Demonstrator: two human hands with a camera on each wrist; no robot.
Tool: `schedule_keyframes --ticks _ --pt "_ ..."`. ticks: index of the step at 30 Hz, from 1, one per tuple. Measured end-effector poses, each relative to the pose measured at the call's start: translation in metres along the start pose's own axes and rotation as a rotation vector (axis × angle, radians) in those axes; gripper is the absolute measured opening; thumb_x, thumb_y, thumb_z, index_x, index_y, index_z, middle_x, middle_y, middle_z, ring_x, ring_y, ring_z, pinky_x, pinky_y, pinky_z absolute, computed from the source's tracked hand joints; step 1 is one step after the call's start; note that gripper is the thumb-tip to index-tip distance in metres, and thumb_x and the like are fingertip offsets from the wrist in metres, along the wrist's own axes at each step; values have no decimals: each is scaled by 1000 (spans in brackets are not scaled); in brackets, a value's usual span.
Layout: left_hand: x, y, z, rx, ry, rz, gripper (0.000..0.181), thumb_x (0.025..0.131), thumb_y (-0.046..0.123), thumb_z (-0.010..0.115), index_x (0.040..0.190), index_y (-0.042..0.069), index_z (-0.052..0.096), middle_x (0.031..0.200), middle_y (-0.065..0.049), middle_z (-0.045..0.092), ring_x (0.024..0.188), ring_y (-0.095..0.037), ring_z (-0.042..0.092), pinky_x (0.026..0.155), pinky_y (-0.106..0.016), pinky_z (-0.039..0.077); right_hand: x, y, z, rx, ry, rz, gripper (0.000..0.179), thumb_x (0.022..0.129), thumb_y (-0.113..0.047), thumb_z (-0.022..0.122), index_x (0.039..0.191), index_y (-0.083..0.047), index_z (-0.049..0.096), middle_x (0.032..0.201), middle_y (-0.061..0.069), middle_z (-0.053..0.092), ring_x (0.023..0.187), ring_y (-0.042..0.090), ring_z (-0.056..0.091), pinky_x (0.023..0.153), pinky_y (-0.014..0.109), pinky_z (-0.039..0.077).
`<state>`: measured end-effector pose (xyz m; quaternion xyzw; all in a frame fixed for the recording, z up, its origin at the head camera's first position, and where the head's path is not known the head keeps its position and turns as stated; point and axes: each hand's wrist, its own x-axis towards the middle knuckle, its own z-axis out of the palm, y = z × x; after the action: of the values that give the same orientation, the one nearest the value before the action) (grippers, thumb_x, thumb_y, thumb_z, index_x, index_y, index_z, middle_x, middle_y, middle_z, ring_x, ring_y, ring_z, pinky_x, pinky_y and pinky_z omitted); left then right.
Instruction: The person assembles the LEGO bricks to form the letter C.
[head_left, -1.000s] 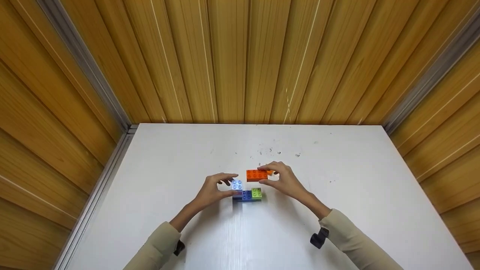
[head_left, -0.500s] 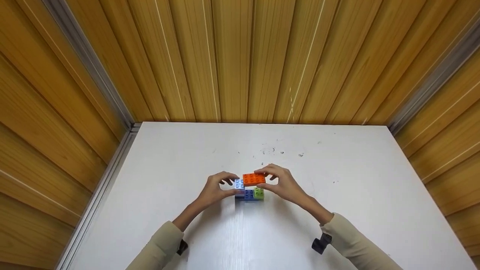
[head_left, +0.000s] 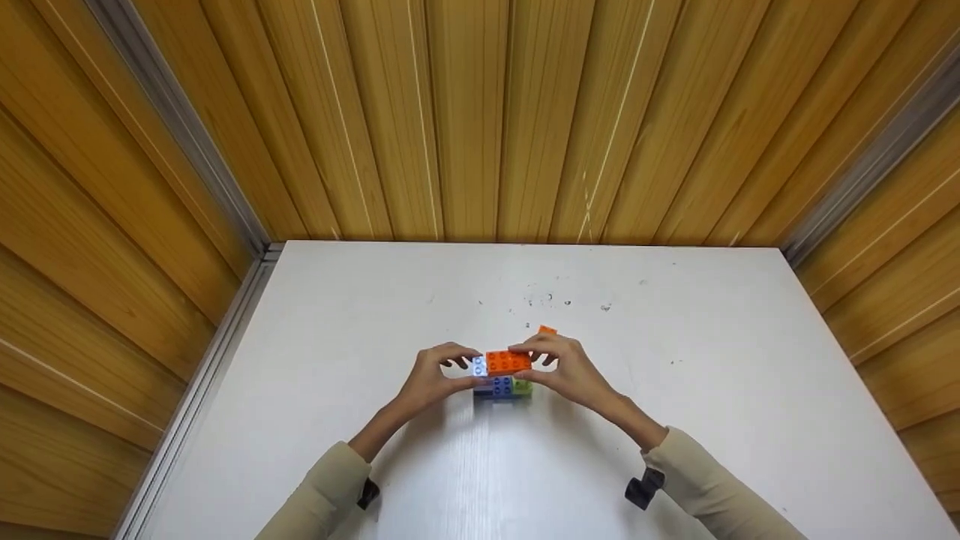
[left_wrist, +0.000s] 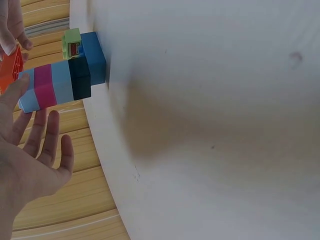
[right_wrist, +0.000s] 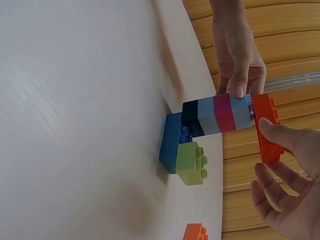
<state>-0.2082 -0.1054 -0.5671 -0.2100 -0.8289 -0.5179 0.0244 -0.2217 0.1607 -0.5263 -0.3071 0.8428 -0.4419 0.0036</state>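
A tower of toy building bricks stands on the table: a blue base brick (right_wrist: 171, 142), then a dark navy brick (right_wrist: 191, 118), a light blue one, a magenta brick (right_wrist: 224, 113) and a light blue top brick (right_wrist: 241, 111). My left hand (head_left: 435, 375) pinches the tower's upper end between thumb and fingers. With thumb and fingertips my right hand (head_left: 566, 365) holds a red-orange brick (head_left: 506, 362) over part of the top; in the right wrist view, studs show in a narrow gap beneath it. A lime green brick (right_wrist: 190, 165) sits on the base's other end.
An orange brick (head_left: 547, 329) lies behind my right hand, partly hidden. The white table (head_left: 360, 292) has small dark marks toward the back. Wood-patterned panels (head_left: 465, 120) rise behind and at both sides.
My right hand has brought the red-orange brick left and slightly nearer, over the tower's top. The orange brick behind that hand shows again. My left hand keeps its hold on the tower.
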Motion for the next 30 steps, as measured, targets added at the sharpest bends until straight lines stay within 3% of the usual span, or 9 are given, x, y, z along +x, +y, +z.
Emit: schedule_keyframes --ticks 7,12,21,30 --pt "0 0 0 7 -10 -12 36 81 19 87 115 9 77 106 -10 78 92 -28 69 85 -49 56 3 1 2 -47 -8 -23 37 84 -18 84 119 -9 77 105 10 75 81 23 62 68 26 52" --pt "0 1 1 20 -13 -15 37 81 19 87 115 8 78 106 -11 78 92 -30 70 85 -52 55 5 -3 -1 -118 -41 -20 40 83 -20 85 121 -11 77 105 8 72 75 15 55 65 19 43" --pt "3 2 -1 40 -12 -15 36 80 18 87 114 7 78 106 -10 77 92 -27 71 84 -47 54 9 -11 -6 -234 -87 -7 39 83 -18 85 120 -13 77 101 5 67 73 21 52 66 21 36" --pt "2 3 -1 62 -20 -18 38 81 21 87 115 8 78 105 -9 78 92 -27 70 85 -49 54 12 -11 -7 -311 -108 -16 39 81 -22 87 119 -16 78 94 4 66 70 7 43 62 19 34"
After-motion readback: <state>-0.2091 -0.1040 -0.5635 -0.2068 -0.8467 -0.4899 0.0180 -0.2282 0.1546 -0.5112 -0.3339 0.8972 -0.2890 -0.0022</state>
